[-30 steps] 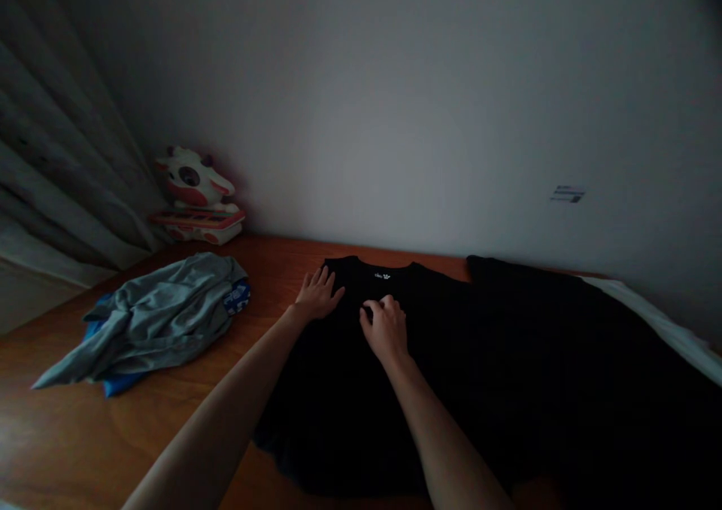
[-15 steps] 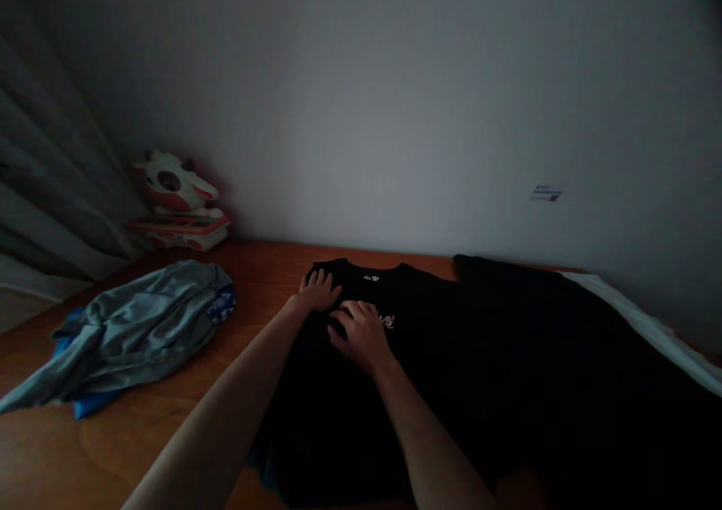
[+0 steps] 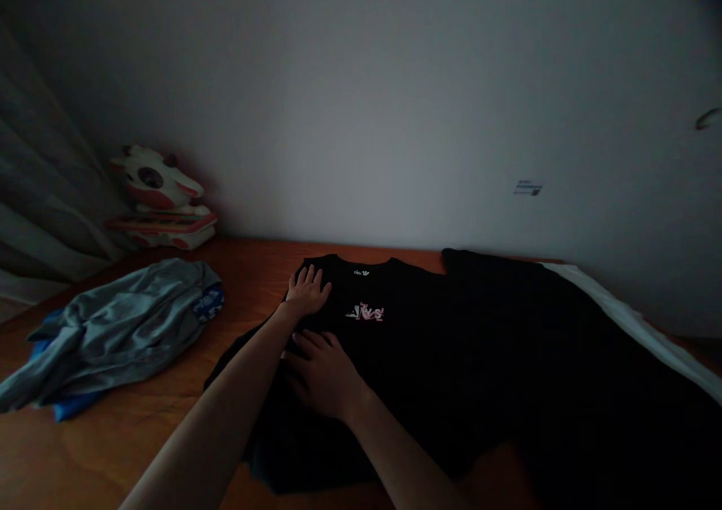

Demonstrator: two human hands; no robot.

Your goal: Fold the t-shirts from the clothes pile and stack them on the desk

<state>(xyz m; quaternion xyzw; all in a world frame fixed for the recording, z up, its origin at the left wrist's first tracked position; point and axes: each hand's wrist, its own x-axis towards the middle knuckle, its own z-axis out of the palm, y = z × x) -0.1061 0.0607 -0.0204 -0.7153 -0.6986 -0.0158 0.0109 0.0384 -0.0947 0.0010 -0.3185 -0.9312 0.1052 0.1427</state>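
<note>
A black T-shirt (image 3: 389, 359) lies spread out in front of me, its neckline toward the wall. A small white and pink print marks its chest. My left hand (image 3: 307, 290) rests flat with fingers spread on the shirt's left shoulder. Lower down, near the left side of the shirt, my right hand (image 3: 327, 374) lies palm down on the fabric, fingers stretched and slightly bent. Neither hand grips anything. Part of the shirt's left sleeve is hidden behind my left forearm.
A crumpled grey garment (image 3: 135, 322) with blue cloth lies on the wooden surface (image 3: 141, 442) at left. Behind it stands a cow-shaped toy keyboard (image 3: 163, 194). More black clothing (image 3: 592, 359) and a white cloth (image 3: 609, 307) lie at right. A wall (image 3: 361, 119) closes off the back.
My right hand has slid down and left across the shirt, uncovering the chest print. A dark sleeve now shows left of my left forearm. The left hand stays on the shoulder.
</note>
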